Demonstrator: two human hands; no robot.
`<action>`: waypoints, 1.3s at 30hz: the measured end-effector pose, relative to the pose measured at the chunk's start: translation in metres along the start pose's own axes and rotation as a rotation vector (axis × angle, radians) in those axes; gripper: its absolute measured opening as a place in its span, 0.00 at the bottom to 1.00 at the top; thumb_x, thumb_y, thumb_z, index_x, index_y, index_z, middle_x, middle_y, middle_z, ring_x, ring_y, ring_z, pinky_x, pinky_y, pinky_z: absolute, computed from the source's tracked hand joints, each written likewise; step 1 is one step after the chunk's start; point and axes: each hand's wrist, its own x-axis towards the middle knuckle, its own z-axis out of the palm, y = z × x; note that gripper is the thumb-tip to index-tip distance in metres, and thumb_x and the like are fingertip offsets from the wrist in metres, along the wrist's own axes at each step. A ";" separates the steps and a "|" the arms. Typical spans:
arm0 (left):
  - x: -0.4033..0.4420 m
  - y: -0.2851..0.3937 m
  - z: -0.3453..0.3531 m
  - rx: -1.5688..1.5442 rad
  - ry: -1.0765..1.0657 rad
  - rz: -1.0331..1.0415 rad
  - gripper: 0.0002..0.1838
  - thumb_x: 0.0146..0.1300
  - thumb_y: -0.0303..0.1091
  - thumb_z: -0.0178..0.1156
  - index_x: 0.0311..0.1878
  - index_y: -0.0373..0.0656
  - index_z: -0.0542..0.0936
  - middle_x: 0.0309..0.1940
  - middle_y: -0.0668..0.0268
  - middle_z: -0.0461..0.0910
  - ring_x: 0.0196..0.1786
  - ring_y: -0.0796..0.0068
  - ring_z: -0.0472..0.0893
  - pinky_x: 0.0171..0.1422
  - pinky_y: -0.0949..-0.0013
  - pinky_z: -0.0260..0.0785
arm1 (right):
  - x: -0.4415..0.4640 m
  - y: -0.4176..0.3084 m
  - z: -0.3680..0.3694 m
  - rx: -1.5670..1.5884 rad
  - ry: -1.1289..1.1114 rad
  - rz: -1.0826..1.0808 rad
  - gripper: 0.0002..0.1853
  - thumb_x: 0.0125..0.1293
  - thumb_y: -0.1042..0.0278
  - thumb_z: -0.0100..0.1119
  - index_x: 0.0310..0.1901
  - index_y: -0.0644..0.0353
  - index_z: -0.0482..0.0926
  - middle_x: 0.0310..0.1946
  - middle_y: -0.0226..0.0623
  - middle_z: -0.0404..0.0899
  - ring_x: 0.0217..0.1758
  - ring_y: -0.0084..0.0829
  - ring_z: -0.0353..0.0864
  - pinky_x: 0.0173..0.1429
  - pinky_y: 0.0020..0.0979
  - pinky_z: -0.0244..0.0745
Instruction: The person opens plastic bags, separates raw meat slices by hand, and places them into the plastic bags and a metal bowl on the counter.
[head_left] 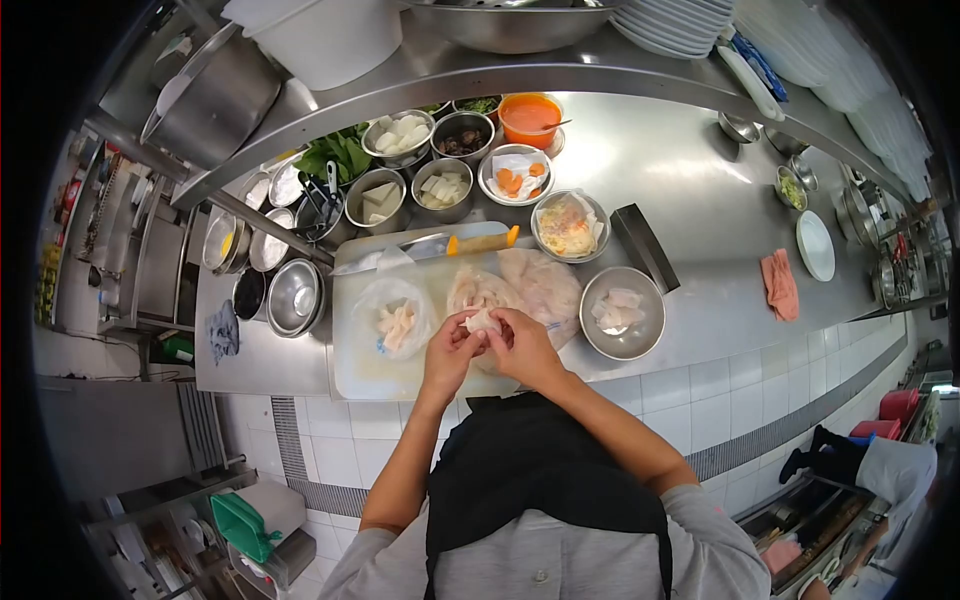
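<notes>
My left hand (452, 352) and my right hand (528, 348) meet over the front of a white cutting board (375, 378). Between their fingertips they pinch a small piece of pale raw meat (482, 321). Just beyond lie clear plastic bags of pale pink raw meat (540, 283). Left of my hands, an opened plastic bag (365, 300) holds pale slices (397, 322). A steel bowl (648, 343) to the right contains several similar pieces (618, 310). Across the back of the board rests a knife (485, 243) with orange at its handle ends.
Steel tubs of cut food (440, 190) and an orange container (528, 118) line the back. Near the bowl stands a dark metal block (645, 248). An orange cloth (779, 285) and white plate (815, 246) lie right. A steel shelf (560, 75) overhangs; another person (895, 465) is far right.
</notes>
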 end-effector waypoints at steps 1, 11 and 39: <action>0.000 -0.001 -0.001 0.037 0.023 -0.015 0.18 0.73 0.28 0.53 0.64 0.38 0.71 0.43 0.62 0.81 0.44 0.72 0.83 0.52 0.69 0.78 | -0.001 0.004 0.002 0.085 -0.055 0.106 0.17 0.65 0.70 0.63 0.53 0.67 0.76 0.35 0.42 0.80 0.30 0.34 0.81 0.38 0.32 0.78; 0.003 -0.007 -0.007 -0.267 0.080 -0.121 0.16 0.70 0.27 0.57 0.59 0.40 0.73 0.48 0.62 0.79 0.48 0.73 0.81 0.54 0.67 0.76 | 0.002 0.020 0.001 0.627 -0.125 0.482 0.15 0.73 0.70 0.55 0.58 0.63 0.74 0.41 0.34 0.79 0.37 0.22 0.80 0.42 0.24 0.78; 0.002 0.003 -0.010 -0.550 0.084 -0.141 0.14 0.70 0.26 0.56 0.57 0.41 0.73 0.47 0.65 0.77 0.49 0.72 0.79 0.56 0.66 0.74 | -0.005 -0.004 0.001 0.038 0.151 -0.161 0.13 0.52 0.87 0.60 0.38 0.62 0.81 0.53 0.46 0.75 0.43 0.34 0.84 0.47 0.32 0.80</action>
